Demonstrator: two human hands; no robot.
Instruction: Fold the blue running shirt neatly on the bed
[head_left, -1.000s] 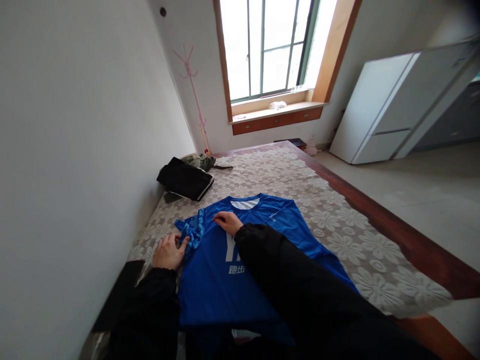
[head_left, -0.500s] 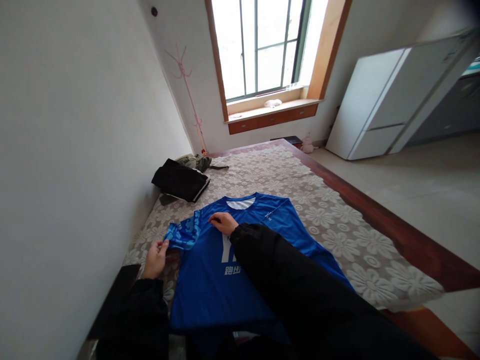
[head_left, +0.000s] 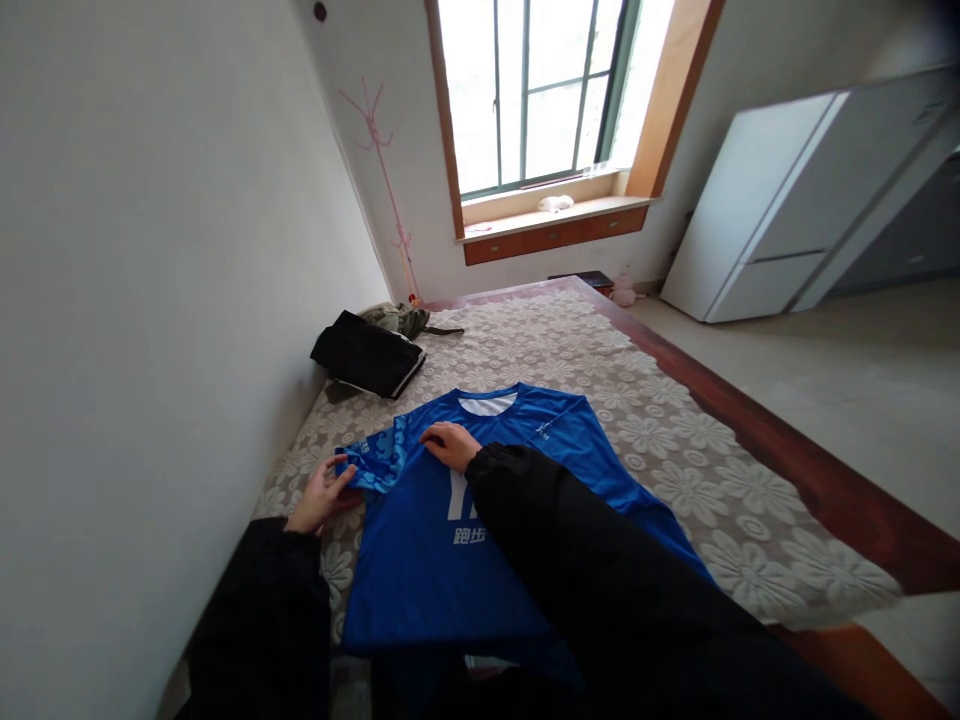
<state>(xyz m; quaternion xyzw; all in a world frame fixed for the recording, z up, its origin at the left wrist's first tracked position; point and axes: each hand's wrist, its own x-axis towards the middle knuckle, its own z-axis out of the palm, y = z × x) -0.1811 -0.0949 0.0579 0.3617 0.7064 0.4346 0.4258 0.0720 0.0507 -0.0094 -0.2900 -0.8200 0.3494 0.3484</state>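
Note:
A blue T-shirt lies spread front side up, its white-lined collar facing the window. White lettering on its chest is partly covered by my right sleeve. At the hem of the patterned left-side sleeve, my left hand has its thumb and fingers closed around the cloth edge. My right hand reaches across the shirt and rests by the shoulder seam below the collar. Its fingers are curled together against the fabric, and the fingertips are partly hidden.
The shirt lies on a floral lace cover over a table with a reddish wooden edge. Folded black clothing sits near the wall at left. Beyond stand a pink coat rack, a window and a white fridge.
My left hand has moved slightly up and inward over the sleeve hem, with its fingers reaching further over the cloth. My right hand stays at the shoulder. The view has shifted a little.

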